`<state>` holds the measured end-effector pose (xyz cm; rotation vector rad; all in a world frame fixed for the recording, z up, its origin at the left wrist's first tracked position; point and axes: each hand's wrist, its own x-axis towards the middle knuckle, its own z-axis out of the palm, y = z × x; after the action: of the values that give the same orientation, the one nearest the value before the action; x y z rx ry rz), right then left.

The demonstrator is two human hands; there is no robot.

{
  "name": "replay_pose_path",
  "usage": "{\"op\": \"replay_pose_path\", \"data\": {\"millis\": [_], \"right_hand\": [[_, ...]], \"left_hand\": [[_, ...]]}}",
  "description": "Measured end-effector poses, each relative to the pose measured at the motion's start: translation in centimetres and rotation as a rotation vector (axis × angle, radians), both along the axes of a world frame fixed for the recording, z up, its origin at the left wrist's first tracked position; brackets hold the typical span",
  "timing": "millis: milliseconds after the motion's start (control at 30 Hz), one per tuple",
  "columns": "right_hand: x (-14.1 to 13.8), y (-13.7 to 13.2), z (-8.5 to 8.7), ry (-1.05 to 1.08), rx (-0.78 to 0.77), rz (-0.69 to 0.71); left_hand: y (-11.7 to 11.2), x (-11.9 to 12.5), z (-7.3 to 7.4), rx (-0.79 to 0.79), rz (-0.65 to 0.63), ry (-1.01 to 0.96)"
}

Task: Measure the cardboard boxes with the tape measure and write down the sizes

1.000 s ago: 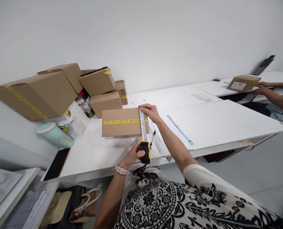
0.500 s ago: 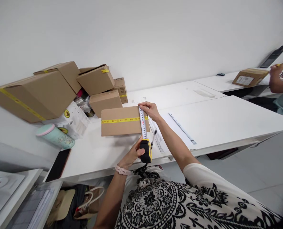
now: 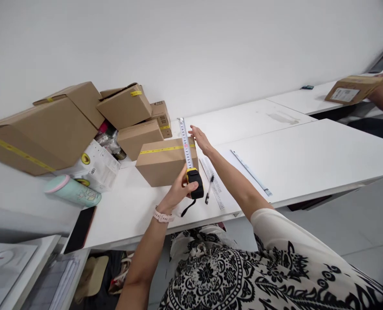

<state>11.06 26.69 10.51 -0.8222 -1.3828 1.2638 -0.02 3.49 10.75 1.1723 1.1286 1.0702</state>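
Note:
My left hand (image 3: pixel 177 192) is closed around the black and yellow case of a tape measure (image 3: pixel 196 184). The white blade runs away from me over the right end of a brown cardboard box (image 3: pixel 160 165), and its metal tip sticks out past the box's far edge. Yellow tape crosses the top of this box. My right hand (image 3: pixel 201 138) is open beside the blade, near the box's far right corner, with its fingers stretched out. Whether the fingertips touch the box I cannot tell.
Several cardboard boxes (image 3: pixel 126 105) are piled at the left by the wall, near a mint tumbler (image 3: pixel 73 191) and a phone (image 3: pixel 80 229). Right of the box lie a pen (image 3: pixel 210 189), printed paper (image 3: pixel 222 199) and a ruler (image 3: pixel 251 172). A co-worker's hand holds another box (image 3: pixel 349 91) at far right.
My right hand has let go of the blade's end and opened. The tape measure has moved up and away from me, its tip now beyond the box. The co-worker's box has been raised.

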Motion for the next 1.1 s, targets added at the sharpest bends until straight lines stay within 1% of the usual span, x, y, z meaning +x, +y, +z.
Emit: {"op": "replay_pose_path", "data": {"millis": [33, 100, 167, 200, 233, 300, 333, 400, 467, 567, 633, 700, 733, 800, 933, 1033, 1100], "right_hand": [[0.5, -0.3, 0.0, 0.003, -0.01, -0.028], [1.9, -1.7, 0.1, 0.049, 0.0, -0.053], [4.0, -4.0, 0.5, 0.152, 0.041, -0.013], [5.1, -5.5, 0.6, 0.217, 0.08, 0.003], [6.2, -7.0, 0.7, 0.236, 0.113, 0.008], [8.3, -10.0, 0.3, 0.225, 0.131, -0.042], [9.1, -11.3, -0.3, 0.222, 0.14, -0.061], [10.0, -13.4, -2.2, 0.23, 0.13, -0.073], [10.2, -14.8, -4.6, 0.187, 0.045, -0.07], [9.5, -15.9, -8.1, 0.067, -0.125, -0.019], [9.0, -16.2, -9.7, 0.009, -0.182, 0.015], [8.4, -16.0, -10.7, -0.038, -0.189, 0.03], [8.1, -15.7, -11.0, -0.059, -0.185, 0.036], [7.4, -15.1, -11.5, -0.085, -0.184, 0.041], [5.7, -14.0, -12.1, -0.08, -0.217, 0.063], [4.9, -13.7, -11.6, -0.081, -0.189, 0.129], [5.1, -13.5, -10.5, -0.116, -0.124, 0.117]], "left_hand": [[-0.3, -0.7, 0.8, 0.033, 0.02, 0.059], [-1.2, -2.2, 2.2, 0.089, 0.039, 0.237], [-2.5, -3.3, 3.2, 0.104, 0.029, 0.475], [-3.2, -3.6, 3.4, 0.1, 0.011, 0.59], [-3.8, -3.7, 3.4, 0.097, -0.014, 0.686], [-4.9, -3.5, 2.8, 0.081, -0.063, 0.808], [-5.3, -3.4, 2.4, 0.069, -0.068, 0.847], [-5.9, -3.7, 1.4, 0.028, -0.031, 0.887], [-6.2, -5.0, 0.6, -0.006, 0.035, 0.854], [-6.3, -8.7, -0.6, 0.031, 0.173, 0.715], [-6.2, -11.5, -1.5, 0.101, 0.366, 0.554], [-5.9, -13.8, -2.5, 0.151, 0.533, 0.396], [-5.7, -14.7, -3.0, 0.166, 0.585, 0.346], [-5.0, -16.1, -3.9, 0.185, 0.634, 0.295], [-3.0, -17.6, -5.2, 0.188, 0.649, 0.204], [-1.8, -18.0, -5.2, 0.172, 0.608, 0.115], [-1.5, -18.0, -4.4, 0.17, 0.573, 0.064]]}}
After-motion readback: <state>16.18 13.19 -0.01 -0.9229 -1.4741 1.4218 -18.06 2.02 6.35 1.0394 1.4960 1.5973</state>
